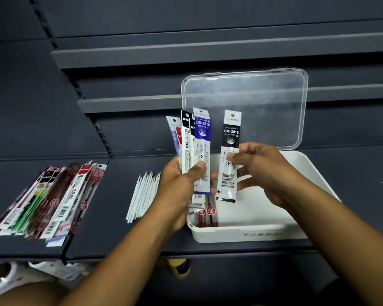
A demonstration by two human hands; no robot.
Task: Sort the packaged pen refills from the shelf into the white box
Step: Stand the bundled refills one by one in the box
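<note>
Glossy black packet (230, 134) (flat, slim) pinched by right hand (266, 171).

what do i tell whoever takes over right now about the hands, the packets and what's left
Left hand grips a fan of packets.
Right hand pinches one black packet over the white box, lid open.
Done: a few red packets lie in the box's left end.
Left: the held packets, the mixed pile on the shelf, maybe the white bundle beside the box.
</note>
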